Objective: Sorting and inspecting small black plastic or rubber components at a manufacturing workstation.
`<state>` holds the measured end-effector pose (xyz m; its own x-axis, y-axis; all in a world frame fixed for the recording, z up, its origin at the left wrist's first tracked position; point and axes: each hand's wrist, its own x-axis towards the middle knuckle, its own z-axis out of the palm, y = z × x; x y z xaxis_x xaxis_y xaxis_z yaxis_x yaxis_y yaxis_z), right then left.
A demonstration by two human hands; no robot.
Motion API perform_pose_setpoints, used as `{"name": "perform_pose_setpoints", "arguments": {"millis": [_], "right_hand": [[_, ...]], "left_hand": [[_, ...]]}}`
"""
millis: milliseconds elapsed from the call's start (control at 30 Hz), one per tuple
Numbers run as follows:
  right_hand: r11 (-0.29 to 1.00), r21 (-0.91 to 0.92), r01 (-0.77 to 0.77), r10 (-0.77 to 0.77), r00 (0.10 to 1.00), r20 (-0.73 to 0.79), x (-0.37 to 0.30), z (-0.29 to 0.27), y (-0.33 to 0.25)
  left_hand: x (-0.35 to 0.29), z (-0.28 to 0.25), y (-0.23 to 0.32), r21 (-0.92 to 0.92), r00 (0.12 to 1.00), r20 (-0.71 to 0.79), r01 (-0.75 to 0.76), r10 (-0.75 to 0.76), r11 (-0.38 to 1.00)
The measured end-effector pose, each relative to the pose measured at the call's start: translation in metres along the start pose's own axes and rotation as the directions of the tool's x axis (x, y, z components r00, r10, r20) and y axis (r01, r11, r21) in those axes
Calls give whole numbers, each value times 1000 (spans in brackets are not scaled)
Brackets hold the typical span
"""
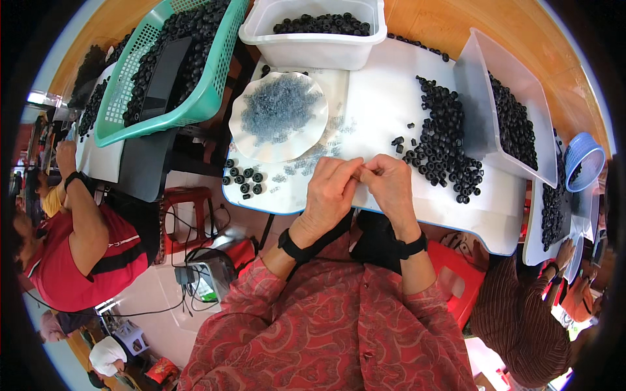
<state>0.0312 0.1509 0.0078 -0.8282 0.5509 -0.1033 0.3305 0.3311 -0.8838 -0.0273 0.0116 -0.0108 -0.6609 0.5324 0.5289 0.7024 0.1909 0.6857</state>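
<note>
Over the front edge of a white table (378, 124), my left hand (327, 192) and my right hand (391, 190) meet, their fingertips pinched together. Whatever sits between the fingers is too small and too covered to make out. Beyond my left hand lies a white wavy-edged plate (238, 130), heaped with tiny see-through pieces (277, 107). More of these pieces are scattered on the table beside it. A loose pile of small black cylindrical parts (443, 137) spreads to the right of my right hand. Left of my hands, several black parts (245, 174) form a small group near the table edge.
A white tub (313, 51) with black parts stands at the back. On the right, a translucent bin (471, 98) lies tilted, black parts inside. A green basket (195, 107) of black parts holds a dark phone-like slab (162, 81). Other people sit left and right.
</note>
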Motion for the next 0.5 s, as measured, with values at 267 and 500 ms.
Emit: {"name": "perform_pose_setpoints", "arguments": {"millis": [267, 500], "right_hand": [[996, 77, 38, -38, 999, -1, -5, 2, 5], [995, 67, 76, -73, 996, -52, -12, 4, 5]], "left_hand": [[1, -4, 10, -97, 996, -17, 90, -92, 991], [29, 25, 7, -221, 989, -101, 84, -109, 972]]}}
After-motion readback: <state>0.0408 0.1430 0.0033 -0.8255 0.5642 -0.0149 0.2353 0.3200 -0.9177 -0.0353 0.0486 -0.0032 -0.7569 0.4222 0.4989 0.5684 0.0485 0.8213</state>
